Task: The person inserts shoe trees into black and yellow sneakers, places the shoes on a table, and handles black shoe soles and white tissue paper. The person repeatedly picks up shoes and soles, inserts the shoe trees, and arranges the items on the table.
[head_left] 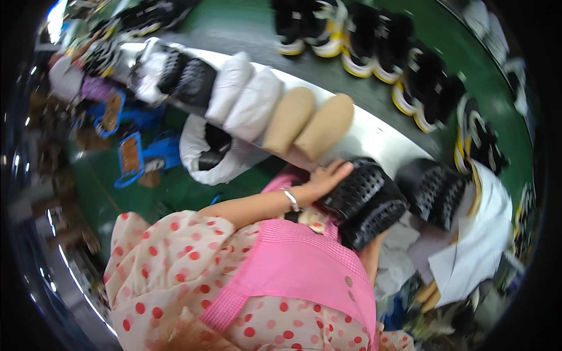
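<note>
A pair of black perforated shoes (366, 193) is held side by side in front of my pink apron, at the near edge of the bench. My left hand (329, 179) lies against the far-left shoe, fingers stretched along its upper and the thumb side turned from view. From below, my right hand (373, 244) meets the nearer shoe; most of it and its fingers are hidden behind the shoe. Another black perforated pair (434, 190) stands on the bench just to the right. Two beige, rounded, shoe-shaped pieces (310, 124) lie left of my hands.
Along the pale bench (383, 137) to the left are white-wrapped bundles (246, 99) and more black shoes (196, 81). Black sneakers with yellow-white soles (374, 44) line the green surface beyond. White paper sheets (477, 234) hang at right. A white bag (202, 155) holds dark shoes.
</note>
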Tool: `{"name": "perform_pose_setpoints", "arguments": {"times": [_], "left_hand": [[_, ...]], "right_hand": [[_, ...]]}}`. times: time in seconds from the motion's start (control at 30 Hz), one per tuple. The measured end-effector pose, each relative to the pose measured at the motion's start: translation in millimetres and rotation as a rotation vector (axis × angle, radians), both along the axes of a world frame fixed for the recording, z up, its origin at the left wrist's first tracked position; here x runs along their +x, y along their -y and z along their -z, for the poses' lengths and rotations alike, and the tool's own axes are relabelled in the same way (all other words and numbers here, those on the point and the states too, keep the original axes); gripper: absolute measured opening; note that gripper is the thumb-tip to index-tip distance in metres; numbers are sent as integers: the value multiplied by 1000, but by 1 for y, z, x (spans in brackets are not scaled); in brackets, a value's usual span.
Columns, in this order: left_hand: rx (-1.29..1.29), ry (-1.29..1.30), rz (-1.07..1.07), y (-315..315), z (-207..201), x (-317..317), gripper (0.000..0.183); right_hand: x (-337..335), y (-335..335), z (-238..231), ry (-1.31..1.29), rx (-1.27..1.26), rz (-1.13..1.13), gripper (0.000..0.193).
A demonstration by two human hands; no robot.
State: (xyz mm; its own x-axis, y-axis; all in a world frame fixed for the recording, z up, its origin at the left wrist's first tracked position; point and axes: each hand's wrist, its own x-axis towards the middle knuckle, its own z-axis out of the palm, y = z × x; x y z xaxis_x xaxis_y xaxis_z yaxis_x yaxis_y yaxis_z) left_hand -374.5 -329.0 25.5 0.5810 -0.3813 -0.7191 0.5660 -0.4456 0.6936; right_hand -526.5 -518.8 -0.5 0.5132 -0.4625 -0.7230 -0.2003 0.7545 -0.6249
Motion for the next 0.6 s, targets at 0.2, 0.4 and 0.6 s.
{"name": "perform_pose_setpoints", "arguments": {"times": [0.2, 0.4, 0.6], "left_hand": [[-75, -114, -64, -23, -53, 5, 84], [-288, 82, -204, -58, -86, 27, 84], [-617, 299, -401, -134, -114, 94, 74]], "right_hand": [[32, -4, -44, 0, -72, -82, 38], [87, -31, -98, 87, -148, -191, 39], [167, -108, -118, 193, -71, -326, 40]]}}
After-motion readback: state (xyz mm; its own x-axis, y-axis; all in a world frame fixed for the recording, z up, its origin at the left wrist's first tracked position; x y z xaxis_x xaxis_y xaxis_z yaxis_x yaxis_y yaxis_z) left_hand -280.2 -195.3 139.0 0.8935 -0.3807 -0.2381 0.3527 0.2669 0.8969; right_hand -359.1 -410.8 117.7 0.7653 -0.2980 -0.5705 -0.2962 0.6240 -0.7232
